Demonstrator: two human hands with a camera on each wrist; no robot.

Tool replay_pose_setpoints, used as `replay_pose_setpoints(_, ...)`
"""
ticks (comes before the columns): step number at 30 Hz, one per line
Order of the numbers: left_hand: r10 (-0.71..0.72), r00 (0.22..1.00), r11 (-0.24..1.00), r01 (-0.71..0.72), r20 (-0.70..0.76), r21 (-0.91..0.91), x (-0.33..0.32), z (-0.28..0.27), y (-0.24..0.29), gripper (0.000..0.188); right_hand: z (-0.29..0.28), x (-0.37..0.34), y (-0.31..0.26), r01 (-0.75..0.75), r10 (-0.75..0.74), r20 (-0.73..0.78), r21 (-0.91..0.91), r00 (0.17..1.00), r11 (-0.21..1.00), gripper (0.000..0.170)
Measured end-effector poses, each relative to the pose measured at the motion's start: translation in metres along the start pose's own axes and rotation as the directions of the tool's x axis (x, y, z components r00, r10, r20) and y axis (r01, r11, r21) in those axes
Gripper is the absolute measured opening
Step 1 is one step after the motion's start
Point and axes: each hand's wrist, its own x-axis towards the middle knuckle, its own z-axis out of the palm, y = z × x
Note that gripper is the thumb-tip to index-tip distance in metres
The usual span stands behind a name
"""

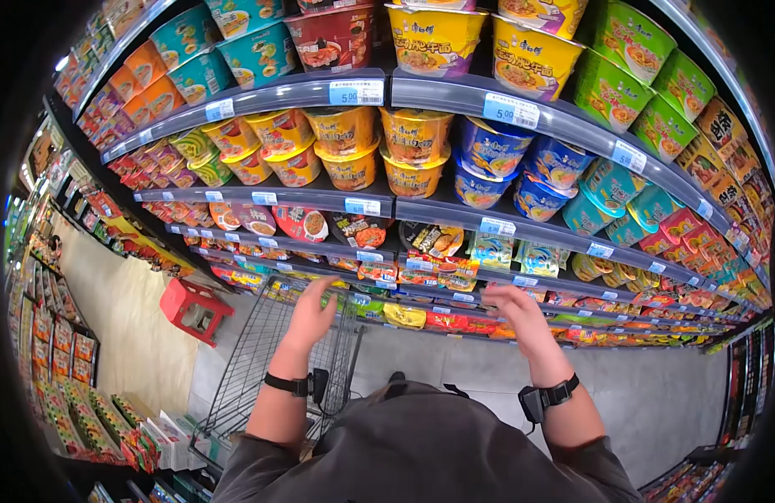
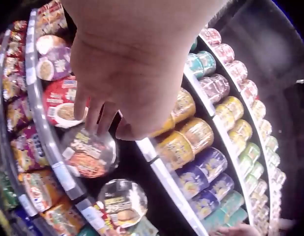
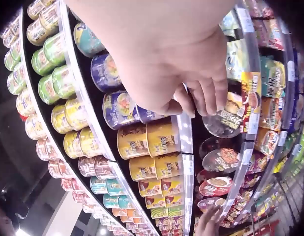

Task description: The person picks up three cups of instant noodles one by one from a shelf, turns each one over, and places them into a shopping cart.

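Note:
My left hand (image 1: 313, 314) is raised before the lower shelves, over the far end of a wire shopping cart (image 1: 257, 352), its fingers loosely bent around nothing. In the left wrist view its fingertips overlap a black noodle bowl (image 2: 90, 152) and a red noodle bowl (image 2: 63, 103). Level with it on the other side, my right hand (image 1: 522, 318) is held up with fingers loosely bent and nothing in them. In the right wrist view its fingers overlap a clear-lidded black bowl (image 3: 225, 120), near blue noodle cups (image 3: 120, 108). Both wrists wear black straps with cameras.
Shelves of instant noodles curve across the front, with yellow tubs (image 1: 438, 42) up high, golden cups (image 1: 417, 138) below and price tags (image 1: 509, 109) on the edges. A red stool (image 1: 195, 310) stands left of the cart. Grey tiled floor (image 1: 438, 360) lies between me and the shelves.

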Motion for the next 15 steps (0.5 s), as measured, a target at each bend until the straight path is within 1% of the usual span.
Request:
replay_pose_setpoints(1, 0.054, 0.998, 0.998, -0.055, -0.007, -0.023, 0.019, -0.005, 0.012, 0.040, 0.006, 0.012, -0.010, 0.075, -0.074, 0.013, -0.102, 0.997, 0.992, 0.027)
replay_pose_setpoints(2, 0.109, 0.994, 0.993, -0.109, -0.015, -0.045, 0.037, -0.009, 0.024, 0.042, 0.013, 0.024, -0.021, 0.071, -0.071, 0.004, -0.102, 0.997, 0.992, 0.027)
replay_pose_setpoints(3, 0.113, 0.994, 0.992, -0.113, -0.008, -0.048, 0.055, -0.013, 0.039, 0.042, 0.022, 0.036, -0.035, 0.165, -0.161, 0.043, -0.119, 0.986, 0.979, 0.028)
replay_pose_setpoints(4, 0.160, 0.987, 0.984, -0.162, -0.026, -0.078, 0.071, -0.016, 0.055, 0.045, 0.030, 0.047, -0.048, 0.257, -0.248, 0.082, -0.132, 0.965, 0.957, 0.030)
replay_pose_setpoints(5, 0.207, 0.977, 0.972, -0.210, -0.044, -0.107, 0.087, -0.018, 0.068, 0.048, 0.037, 0.058, -0.059, 0.254, -0.247, 0.072, -0.133, 0.966, 0.958, 0.030)
replay_pose_setpoints(6, 0.212, 0.977, 0.970, -0.215, -0.036, -0.112, 0.102, -0.019, 0.077, 0.048, 0.044, 0.068, -0.071, 0.328, -0.314, 0.113, -0.132, 0.943, 0.936, 0.031)
replay_pose_setpoints(7, 0.264, 0.962, 0.949, -0.272, -0.070, -0.157, 0.117, -0.019, 0.084, 0.050, 0.050, 0.078, -0.081, 0.400, -0.381, 0.154, -0.128, 0.912, 0.907, 0.033)
replay_pose_setpoints(8, 0.314, 0.943, 0.922, -0.330, -0.108, -0.201, 0.132, -0.018, 0.091, 0.052, 0.058, 0.088, -0.090, 0.401, -0.383, 0.143, -0.132, 0.913, 0.906, 0.033)
replay_pose_setpoints(9, 0.322, 0.941, 0.918, -0.337, -0.103, -0.207, 0.146, -0.016, 0.097, 0.052, 0.065, 0.097, -0.098, 0.453, -0.433, 0.154, -0.143, 0.888, 0.880, 0.034)
replay_pose_setpoints(10, 0.320, 0.939, 0.902, -0.342, -0.124, -0.265, 0.159, -0.014, 0.103, 0.053, 0.072, 0.106, -0.105, 0.503, -0.480, 0.166, -0.154, 0.861, 0.850, 0.036)
replay_pose_setpoints(11, 0.314, 0.938, 0.881, -0.345, -0.145, -0.323, 0.171, -0.012, 0.108, 0.055, 0.077, 0.116, -0.109, 0.503, -0.482, 0.157, -0.160, 0.862, 0.849, 0.036)
replay_pose_setpoints(12, 0.302, 0.944, 0.868, -0.329, -0.129, -0.372, 0.182, -0.010, 0.114, 0.057, 0.082, 0.124, -0.113, 0.511, -0.492, 0.146, -0.154, 0.858, 0.846, 0.036)
replay_pose_setpoints(13, 0.306, 0.943, 0.864, -0.332, -0.129, -0.378, 0.192, -0.007, 0.116, 0.057, 0.086, 0.132, -0.118, 0.519, -0.502, 0.137, -0.149, 0.854, 0.842, 0.036)
replay_pose_setpoints(14, 0.302, 0.941, 0.847, -0.339, -0.154, -0.409, 0.201, -0.002, 0.116, 0.058, 0.091, 0.139, -0.122, 0.518, -0.507, 0.112, -0.115, 0.855, 0.848, 0.037)
replay_pose_setpoints(15, 0.299, 0.938, 0.829, -0.347, -0.178, -0.439, 0.211, 0.003, 0.115, 0.060, 0.093, 0.148, -0.124, 0.519, -0.509, 0.107, -0.119, 0.854, 0.846, 0.037)
